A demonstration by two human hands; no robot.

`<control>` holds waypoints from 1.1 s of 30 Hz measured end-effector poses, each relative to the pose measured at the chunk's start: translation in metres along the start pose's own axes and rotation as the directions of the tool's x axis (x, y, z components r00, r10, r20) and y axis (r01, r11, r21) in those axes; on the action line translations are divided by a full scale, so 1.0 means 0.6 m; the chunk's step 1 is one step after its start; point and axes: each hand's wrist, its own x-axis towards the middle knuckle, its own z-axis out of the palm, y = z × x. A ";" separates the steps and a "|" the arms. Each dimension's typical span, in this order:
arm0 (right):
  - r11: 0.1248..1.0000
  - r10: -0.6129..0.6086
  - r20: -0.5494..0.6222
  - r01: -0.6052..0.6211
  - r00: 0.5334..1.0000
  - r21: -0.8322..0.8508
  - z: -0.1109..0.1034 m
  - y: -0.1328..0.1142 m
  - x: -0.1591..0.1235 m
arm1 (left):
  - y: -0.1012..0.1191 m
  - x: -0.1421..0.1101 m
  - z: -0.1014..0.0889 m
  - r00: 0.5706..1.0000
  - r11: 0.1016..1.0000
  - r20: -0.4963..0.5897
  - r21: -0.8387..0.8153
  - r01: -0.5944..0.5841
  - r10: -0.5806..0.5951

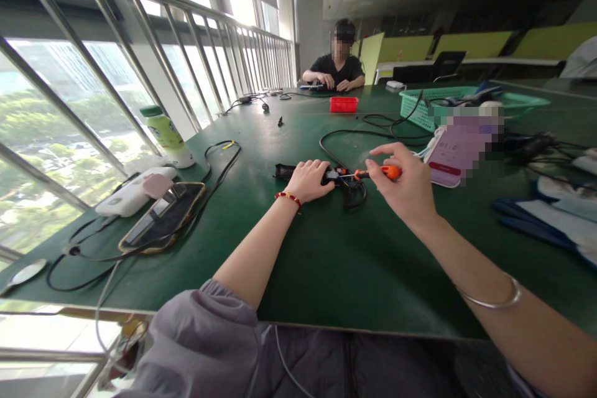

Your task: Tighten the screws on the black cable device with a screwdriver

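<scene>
My left hand [308, 181], with a red beaded bracelet at the wrist, lies over a long black device [285, 171] on the green table, its fingers and thumb pressed around it. The right end of the device shows small inner parts and wires. A black cord [326, 135] curves around near that end. My right hand [405, 183] is at a screwdriver [392, 172] with an orange and black handle, the thumb across the handle and the index finger lifted away. The screwdriver lies nearly level, its shaft pointing left at the device's exposed end. The tip's exact contact is too small to make out.
Right of my hands are a purple-screened phone [454, 155], a green basket [415, 109] and gloves [555, 217]. Beyond stands a red box [344, 105]; a person [342, 68] works at the far end. On the left are a phone [163, 217], a white power bank [130, 196] and a bottle [168, 137].
</scene>
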 end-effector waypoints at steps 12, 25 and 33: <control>1.000 0.026 0.033 -0.026 0.999 0.005 -0.002 -0.003 -0.001 | 0.003 0.001 0.000 1.000 0.999 0.004 -0.013 0.030 -0.030; 1.000 0.003 0.031 -0.003 1.000 -0.002 0.001 0.000 -0.002 | 0.006 0.001 0.001 0.998 0.998 -0.005 -0.004 0.058 -0.058; 0.993 -0.111 -0.055 0.113 0.992 0.032 0.002 0.003 0.000 | 0.006 0.001 0.001 0.999 0.999 -0.022 -0.019 0.039 -0.039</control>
